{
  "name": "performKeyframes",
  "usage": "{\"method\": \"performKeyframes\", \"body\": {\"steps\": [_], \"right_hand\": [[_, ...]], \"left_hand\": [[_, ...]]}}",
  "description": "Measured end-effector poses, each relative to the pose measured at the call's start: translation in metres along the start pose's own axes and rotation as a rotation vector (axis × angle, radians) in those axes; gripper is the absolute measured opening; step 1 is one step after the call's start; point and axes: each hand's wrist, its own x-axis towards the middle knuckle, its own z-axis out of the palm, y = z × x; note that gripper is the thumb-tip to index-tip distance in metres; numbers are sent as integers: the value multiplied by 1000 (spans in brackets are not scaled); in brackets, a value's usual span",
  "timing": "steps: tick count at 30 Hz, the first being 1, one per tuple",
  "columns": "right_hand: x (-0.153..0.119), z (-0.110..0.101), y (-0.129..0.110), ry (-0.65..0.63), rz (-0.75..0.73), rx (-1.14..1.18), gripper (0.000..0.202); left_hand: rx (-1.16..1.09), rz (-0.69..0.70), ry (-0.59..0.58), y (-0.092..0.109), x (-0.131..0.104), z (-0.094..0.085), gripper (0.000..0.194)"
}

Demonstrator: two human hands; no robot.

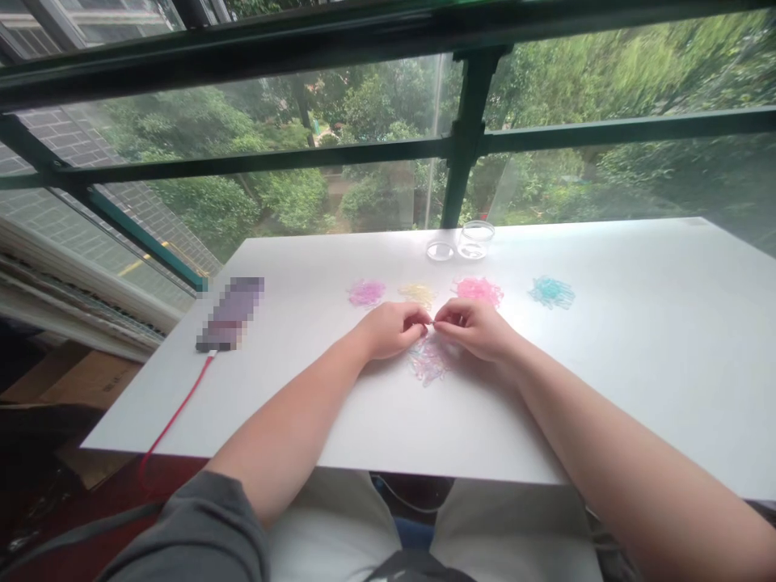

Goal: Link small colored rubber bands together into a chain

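Observation:
My left hand (397,330) and my right hand (470,326) meet at the fingertips over the white table (636,347). Both are pinched closed, and whatever lies between the fingers is too small to make out. Just below them is a mixed pile of small pale pieces (428,362). Behind the hands, from left to right, lie a purple pile (366,293), a yellow pile (415,293), a pink pile (478,290) and a teal pile (551,292).
A clear round container (477,237) and a clear disc (440,250) stand at the table's back edge. On the left lies a blurred-out device (234,311) with a red cable (182,408). Green-framed windows rise behind the table.

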Motion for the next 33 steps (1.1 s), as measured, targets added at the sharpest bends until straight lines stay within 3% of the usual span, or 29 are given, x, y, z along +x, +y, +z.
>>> {"method": "performKeyframes", "body": {"steps": [14, 33], "right_hand": [[0, 6, -4, 53, -65, -83, 6], [0, 8, -6, 57, -34, -40, 8]], "left_hand": [[1, 69, 130, 0, 3, 0, 25], [-6, -4, 135, -3, 1, 0, 19]]}}
